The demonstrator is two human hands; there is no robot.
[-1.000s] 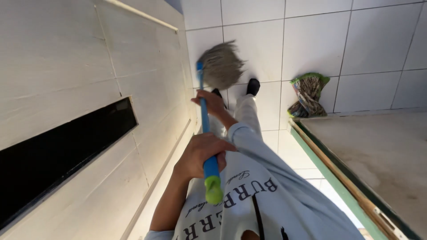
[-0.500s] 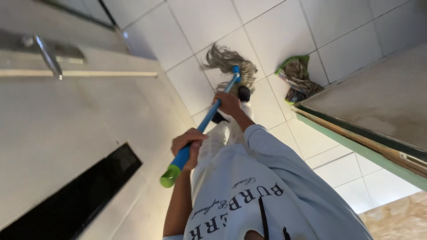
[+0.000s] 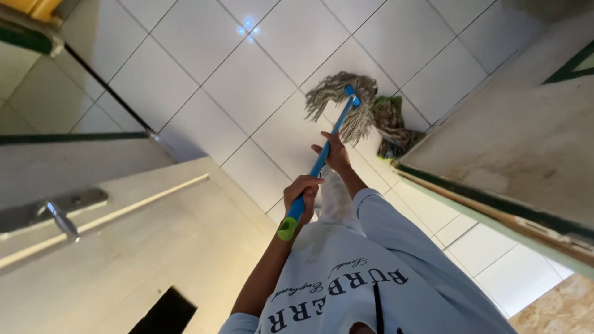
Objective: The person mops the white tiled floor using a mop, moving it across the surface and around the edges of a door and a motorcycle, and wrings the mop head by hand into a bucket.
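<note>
Floor tiling (image 3: 260,86), white, fills the upper field; pale panelled unit (image 3: 154,247) at 8 o'clock, green-edged threshold (image 3: 495,210) at 4 o'clock.

Change against the half-second-earlier view: mop head (image 3: 337,99) carried further out across the tiles toward 1 o'clock, now just beside the second, green-topped mop bundle (image 3: 391,124); contact between the two not determinable. Strands spread flat on the tile. Judged as a stroke near full reach.

Blue mop handle (image 3: 328,145) runs from 7 o'clock up to 1 o'clock, ending in a green end cap (image 3: 286,230).

Right hand (image 3: 337,154) closed around the shaft at mid-length, at 7 o'clock from the mop head and near it. Left hand (image 3: 302,192) wrapped around the shaft just above the end cap, further along the same line and well apart from the head.
</note>
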